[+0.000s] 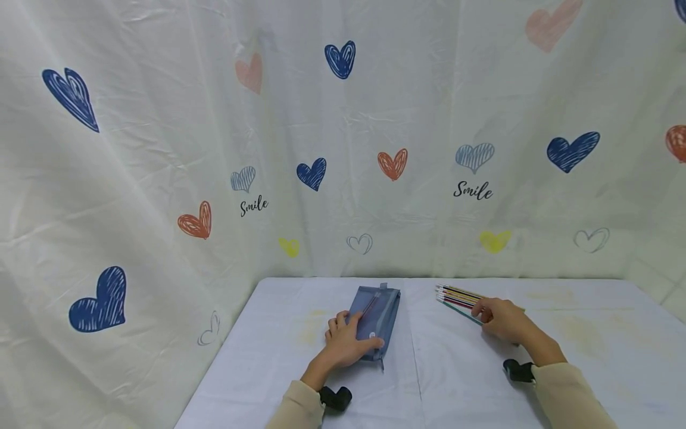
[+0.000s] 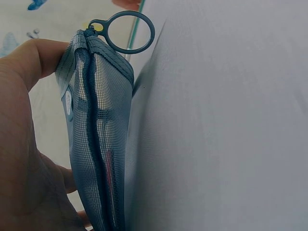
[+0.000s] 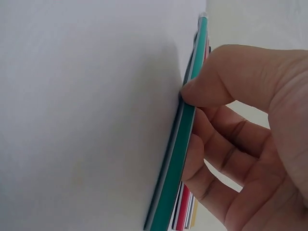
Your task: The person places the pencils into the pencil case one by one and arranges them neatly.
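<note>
A blue mesh pencil case (image 1: pixel 383 322) lies on the table, its zipper side and round pull ring (image 2: pixel 130 32) showing in the left wrist view. Through the mesh a slim reddish item (image 2: pixel 109 173) can be made out inside. My left hand (image 1: pixel 345 342) rests on the case's upper face with fingers spread and thumb near the lower end. Off to the right, several pencils (image 1: pixel 455 293) lie side by side. The right hand (image 1: pixel 501 319) pinches the teal pencil (image 3: pixel 175 168) at their near side, thumb on it and fingers bent behind.
A white cloth covers the table (image 1: pixel 461 381). Behind it hangs a white curtain (image 1: pixel 418 101) printed with hearts and "Smile". Each wrist carries a black camera mount, one on the left (image 1: pixel 336 398) and one on the right (image 1: pixel 517 370).
</note>
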The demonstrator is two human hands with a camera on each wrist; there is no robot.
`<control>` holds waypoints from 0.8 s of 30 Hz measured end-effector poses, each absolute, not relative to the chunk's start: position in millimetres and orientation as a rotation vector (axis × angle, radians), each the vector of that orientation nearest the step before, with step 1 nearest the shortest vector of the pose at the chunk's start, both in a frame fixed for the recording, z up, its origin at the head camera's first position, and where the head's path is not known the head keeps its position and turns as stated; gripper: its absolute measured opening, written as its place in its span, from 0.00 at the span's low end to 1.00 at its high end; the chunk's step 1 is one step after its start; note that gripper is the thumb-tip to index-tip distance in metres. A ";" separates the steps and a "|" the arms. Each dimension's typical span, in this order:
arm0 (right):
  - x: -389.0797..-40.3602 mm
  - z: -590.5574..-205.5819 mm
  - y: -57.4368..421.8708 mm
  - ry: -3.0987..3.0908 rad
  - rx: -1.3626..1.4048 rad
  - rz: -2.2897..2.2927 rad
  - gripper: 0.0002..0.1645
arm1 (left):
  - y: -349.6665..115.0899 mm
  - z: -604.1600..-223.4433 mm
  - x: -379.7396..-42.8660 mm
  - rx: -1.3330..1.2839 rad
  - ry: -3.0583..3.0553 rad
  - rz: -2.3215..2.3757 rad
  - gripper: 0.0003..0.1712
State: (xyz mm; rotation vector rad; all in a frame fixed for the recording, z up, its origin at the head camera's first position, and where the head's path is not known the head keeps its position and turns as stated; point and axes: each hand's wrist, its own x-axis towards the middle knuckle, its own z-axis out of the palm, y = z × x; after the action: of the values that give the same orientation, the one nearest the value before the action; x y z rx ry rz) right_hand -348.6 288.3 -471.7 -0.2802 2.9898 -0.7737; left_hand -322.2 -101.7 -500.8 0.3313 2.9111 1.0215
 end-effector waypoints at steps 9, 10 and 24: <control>-348.7 -474.5 285.7 2.980 -0.328 -0.801 0.17 | -100.9 -500.2 -323.0 0.332 2.906 1.044 0.55; -348.6 -474.5 285.3 2.974 -0.327 -0.813 0.17 | -100.7 -500.2 -322.8 0.332 2.906 1.045 0.55; -349.9 -475.6 282.1 2.924 -0.330 -0.935 0.15 | -101.5 -499.6 -321.5 0.331 2.902 1.049 0.55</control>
State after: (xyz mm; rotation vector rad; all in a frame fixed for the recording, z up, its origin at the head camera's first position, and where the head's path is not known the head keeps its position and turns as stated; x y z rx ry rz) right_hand -349.9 282.1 -475.6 -0.3301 2.9237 -0.9345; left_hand -321.5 -101.5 -499.6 0.3307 2.9025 1.0489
